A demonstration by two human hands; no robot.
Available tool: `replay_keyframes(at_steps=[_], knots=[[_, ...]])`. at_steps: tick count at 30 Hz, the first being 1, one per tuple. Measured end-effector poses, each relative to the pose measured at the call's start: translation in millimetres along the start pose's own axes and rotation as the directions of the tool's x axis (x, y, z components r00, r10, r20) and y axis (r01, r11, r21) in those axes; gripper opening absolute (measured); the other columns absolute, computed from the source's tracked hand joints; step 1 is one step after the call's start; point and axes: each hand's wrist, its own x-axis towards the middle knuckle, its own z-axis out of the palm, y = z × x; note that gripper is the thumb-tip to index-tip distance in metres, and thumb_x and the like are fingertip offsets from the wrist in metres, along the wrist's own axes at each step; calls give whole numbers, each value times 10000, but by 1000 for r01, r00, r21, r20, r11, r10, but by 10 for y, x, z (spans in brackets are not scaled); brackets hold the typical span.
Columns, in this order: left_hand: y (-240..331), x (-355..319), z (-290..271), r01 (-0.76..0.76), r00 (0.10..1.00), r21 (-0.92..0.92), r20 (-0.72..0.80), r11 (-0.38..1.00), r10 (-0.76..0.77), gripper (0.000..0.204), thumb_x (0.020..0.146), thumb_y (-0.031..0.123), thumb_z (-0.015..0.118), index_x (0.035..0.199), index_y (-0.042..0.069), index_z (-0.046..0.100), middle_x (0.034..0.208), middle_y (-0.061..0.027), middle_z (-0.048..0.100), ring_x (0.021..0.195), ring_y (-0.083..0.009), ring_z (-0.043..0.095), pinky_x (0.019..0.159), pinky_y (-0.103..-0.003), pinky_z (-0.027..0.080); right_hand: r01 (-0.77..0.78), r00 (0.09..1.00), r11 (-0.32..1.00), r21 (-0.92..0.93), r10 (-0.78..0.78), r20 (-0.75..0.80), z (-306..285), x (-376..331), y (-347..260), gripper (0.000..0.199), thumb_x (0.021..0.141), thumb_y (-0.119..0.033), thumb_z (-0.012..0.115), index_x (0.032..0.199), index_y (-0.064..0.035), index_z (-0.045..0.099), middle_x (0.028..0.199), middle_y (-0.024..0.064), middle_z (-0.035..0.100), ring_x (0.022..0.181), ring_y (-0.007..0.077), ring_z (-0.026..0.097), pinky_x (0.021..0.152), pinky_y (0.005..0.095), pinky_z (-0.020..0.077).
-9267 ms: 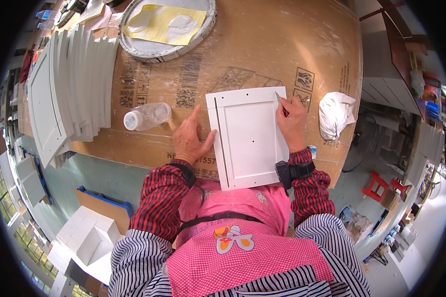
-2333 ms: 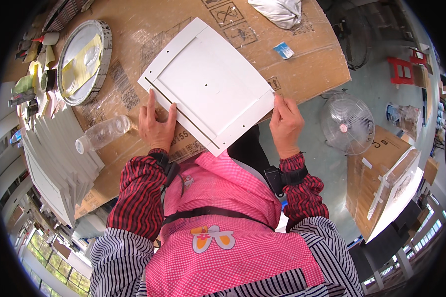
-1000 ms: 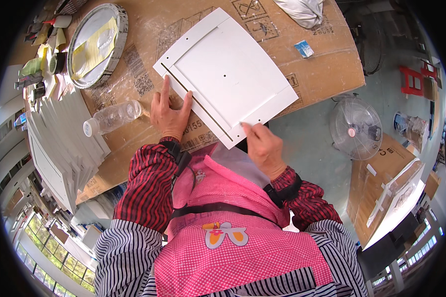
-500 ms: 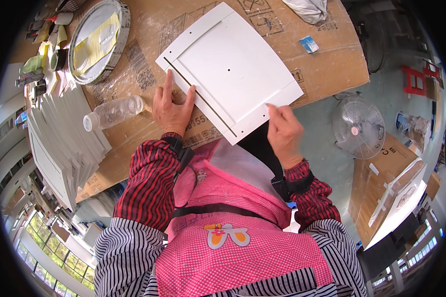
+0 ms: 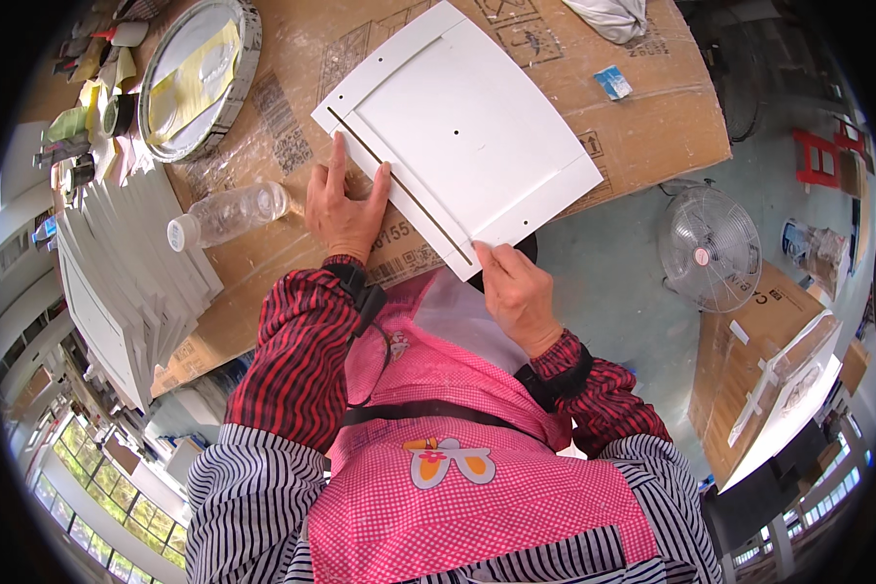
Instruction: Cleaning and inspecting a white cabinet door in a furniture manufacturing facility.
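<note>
A white panel (image 5: 462, 141) with a shallow recess, several small holes and a dark slot along its left side lies slanted on the cardboard-covered table. Against its left edge rests my left hand (image 5: 346, 214), the index finger and thumb stretched apart and touching the panel, the other fingers curled. My right hand (image 5: 519, 297) is closed, thumb and index fingertip pinched at the panel's near edge, close to the slot's lower end. Whatever the pinch may hold is hidden. To the left of my left hand a clear plastic bottle (image 5: 234, 215) with a white cap lies on its side.
White panels (image 5: 136, 263) stand stacked at the left. Behind them are a round lid (image 5: 234, 107) with yellow paper and various small tools. A blue scrap (image 5: 612, 83) and a white cloth (image 5: 613, 18) lie far right. A fan (image 5: 711, 248) stands beyond the table's right edge.
My right hand has moved left along the panel's near edge, from the right corner toward the slot's lower end. My left hand keeps its place on the panel.
</note>
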Motion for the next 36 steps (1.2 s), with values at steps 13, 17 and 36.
replay_keyframes(at_steps=[13,17,36], knots=[[18,22,-41,-3,1000,23,21,1000,2,738,838,403,792,1491,172,538,818,-23,483,714,-170,503,671,-359,458,-73,997,996,50,74,-18,-206,169,253,200,867,-26,672,1060,-45,723,799,57,550,721,216,638,582,343,511],[130,88,-183,104,992,-323,-38,941,-123,567,856,300,788,1361,98,631,841,-27,528,746,-152,526,695,-318,463,-131,989,991,-29,129,-71,-284,168,315,203,858,-25,673,1044,-79,736,792,53,561,704,224,637,580,344,513],[2036,276,-2487,-458,559,-868,-111,194,822,166,831,239,749,946,144,822,891,7,745,822,-151,663,908,-381,409,-64,998,997,45,64,3,-324,-32,215,249,835,-7,693,1079,-51,718,786,43,507,686,197,602,565,329,499]])
